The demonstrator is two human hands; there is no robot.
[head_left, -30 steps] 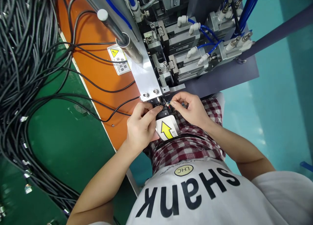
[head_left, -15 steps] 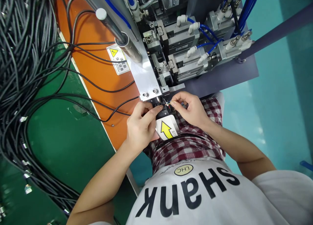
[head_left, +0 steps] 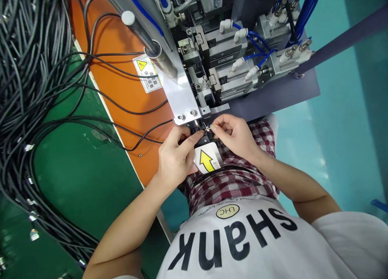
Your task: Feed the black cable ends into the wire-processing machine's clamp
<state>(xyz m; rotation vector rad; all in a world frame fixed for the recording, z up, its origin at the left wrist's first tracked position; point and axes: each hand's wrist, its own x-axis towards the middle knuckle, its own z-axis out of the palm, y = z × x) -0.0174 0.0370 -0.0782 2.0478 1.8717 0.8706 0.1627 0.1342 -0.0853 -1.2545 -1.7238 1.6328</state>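
My left hand [head_left: 178,154] is closed around a black cable [head_left: 151,141] at the front end of the machine, its thumb stretched to the dark fixture [head_left: 200,142]. At that thumb's tip, thin coloured wires [head_left: 207,129] fan out. My right hand [head_left: 235,136] pinches these wires between thumb and index finger, from the other side of the fixture. Just below the fingers lies a white label with a yellow arrow [head_left: 206,160]. What the curled fingers of my left hand cover is hidden.
Pneumatic cylinders [head_left: 230,83] with blue hoses rise beyond my hands. A metal plate [head_left: 182,97] carries an upright post [head_left: 162,61]. More black cables cross the orange board [head_left: 121,85] from a large cable bundle [head_left: 30,69] on the green surface [head_left: 79,182].
My left thumb has shifted slightly right, closer to the coloured wires. My right hand keeps its pinch and has barely moved.
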